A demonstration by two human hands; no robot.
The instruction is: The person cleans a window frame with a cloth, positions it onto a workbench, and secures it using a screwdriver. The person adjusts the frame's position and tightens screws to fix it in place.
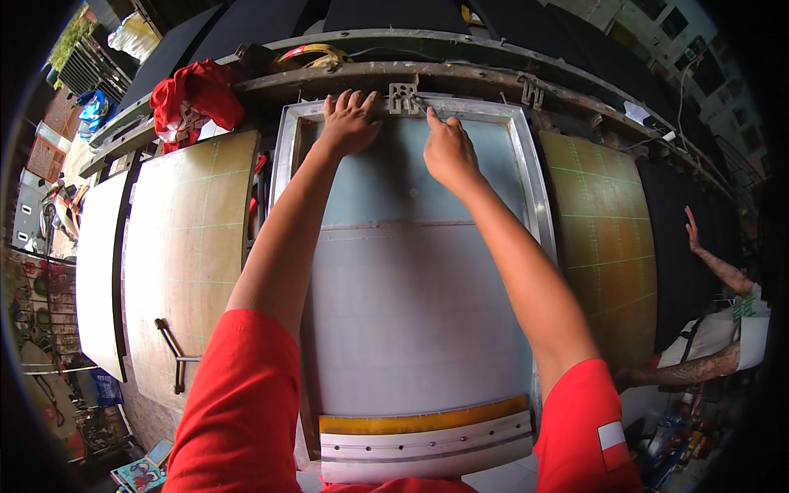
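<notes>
A screen printing frame point(288, 156) of metal, with a pale mesh, lies before me. My left hand point(349, 123) rests on its far edge, fingers spread, holding nothing. Beside it, a slotted metal bracket point(403, 98) sits on the frame's far edge, against the rail. My right hand point(451, 152) is just right of this bracket. Its index finger is stretched toward the bracket and the other fingers are curled; whatever they hold, if anything, is hidden. Across the frame's near end lies a wide squeegee point(423, 444) with an amber blade and a bolted holder.
Yellowish boards with green lines flank the frame, one at left point(189, 246) and one at right point(604, 238). A red cloth point(197, 99) hangs on the rail at far left. A forked metal tool point(177, 357) lies on the left board. Another person's arm point(719, 261) shows at right.
</notes>
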